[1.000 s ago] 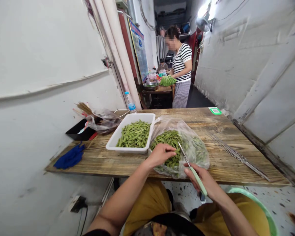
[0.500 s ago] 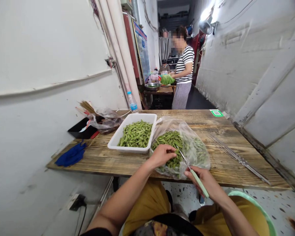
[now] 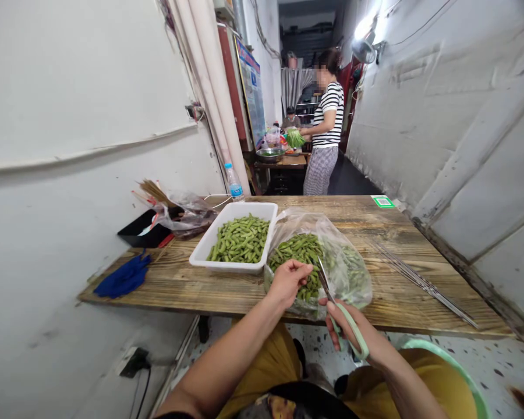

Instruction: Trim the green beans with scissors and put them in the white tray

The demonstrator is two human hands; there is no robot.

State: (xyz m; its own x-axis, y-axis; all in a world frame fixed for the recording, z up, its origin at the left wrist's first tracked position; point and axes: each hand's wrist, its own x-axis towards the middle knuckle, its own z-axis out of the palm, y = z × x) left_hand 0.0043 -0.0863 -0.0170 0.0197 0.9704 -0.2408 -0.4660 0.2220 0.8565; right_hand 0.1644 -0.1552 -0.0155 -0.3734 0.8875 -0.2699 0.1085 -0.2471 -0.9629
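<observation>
While the pod (image 3: 308, 272) sits pinched between the fingertips of my left hand (image 3: 288, 282), the scissors (image 3: 338, 311) point in from five o'clock. My right hand (image 3: 367, 343) is closed through their green loops, and the blade tips are just beside the pod.

- Judgement: push the pod's end clear of my fingertips and take only the tip. Short bite, blades square across.
- Keep the points off the plastic bag (image 3: 353, 273). Its film lies right under the cut and would snag easily.
- The heap of edamame pods (image 3: 294, 247) fills the bag on the table (image 3: 388, 233), at its near edge.
- White tray (image 3: 205, 251) at ten o'clock, touching the bag, with pods in it.
- Steel skewers (image 3: 419, 280) at three o'clock. Blue cloth (image 3: 124, 278) at nine, well apart.
- Green basin (image 3: 458, 366) at five, by my knee.
- A co-worker (image 3: 327, 116) at twelve, far down the passage.
</observation>
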